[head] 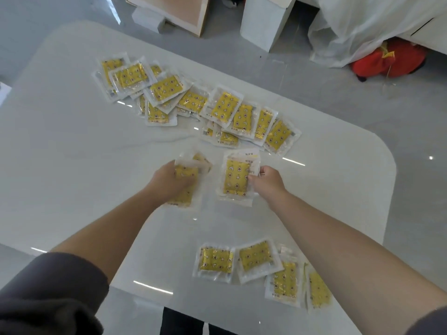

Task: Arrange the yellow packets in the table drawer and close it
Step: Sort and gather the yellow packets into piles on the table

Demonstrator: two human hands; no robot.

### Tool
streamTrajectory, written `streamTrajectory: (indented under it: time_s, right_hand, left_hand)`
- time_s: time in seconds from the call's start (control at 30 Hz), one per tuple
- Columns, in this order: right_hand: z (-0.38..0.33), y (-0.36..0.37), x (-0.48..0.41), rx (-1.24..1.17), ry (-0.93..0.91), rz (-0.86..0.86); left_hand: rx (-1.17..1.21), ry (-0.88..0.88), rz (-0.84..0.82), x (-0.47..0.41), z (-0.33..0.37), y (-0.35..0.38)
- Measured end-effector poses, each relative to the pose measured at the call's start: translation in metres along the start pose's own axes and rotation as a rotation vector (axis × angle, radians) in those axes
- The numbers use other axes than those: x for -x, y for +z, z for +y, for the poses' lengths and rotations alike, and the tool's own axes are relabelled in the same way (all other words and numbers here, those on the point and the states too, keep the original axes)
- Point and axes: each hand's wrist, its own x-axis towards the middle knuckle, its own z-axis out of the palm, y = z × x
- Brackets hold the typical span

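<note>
Yellow packets point(193, 102) mostly lie loose across the far side of the white table point(72, 165), with four more point(261, 264) near the front edge. Head view: left hand point(169, 180) clamped on a small stack point(186, 189), right hand point(268, 177) pinching another stack point(235, 177) by its edge. No drawer visible, so I'd call it early: gathering underway, stowing and closing all left.

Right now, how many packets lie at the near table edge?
4, in a row: first packet, second packet, third packet, fourth packet, rightmost beside the right forearm; others may be hidden beneath.
</note>
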Motion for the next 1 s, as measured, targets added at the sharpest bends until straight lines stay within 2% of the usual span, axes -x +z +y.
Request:
streamTrajectory:
  time_s: [0.17,0.3,0.5,0.63,0.8,1.0]
  right_hand:
    - [-0.073,0.028,-0.032,-0.144,-0.029,0.006]
    - [-0.124,0.057,-0.061,-0.218,-0.011,0.023]
    - [-0.185,0.095,-0.093,-0.275,0.065,0.086]
    - [-0.213,0.107,-0.111,-0.313,0.050,0.099]
    - [-0.212,0.115,-0.124,-0.101,0.035,0.192]
    - [-0.204,0.115,-0.112,0.114,-0.094,0.286]
  left_hand:
    - [0.360,-0.062,0.141,-0.061,0.037,-0.049]
    - [0.408,-0.052,0.250,-0.113,0.050,-0.092]
    - [0.307,-0.026,0.301,-0.176,0.052,-0.150]
    - [0.213,-0.003,0.321,-0.211,0.059,-0.174]
    - [-0.108,-0.030,0.400,-0.223,0.053,-0.177]
    - [-0.258,0.026,0.456,-0.214,0.035,-0.165]
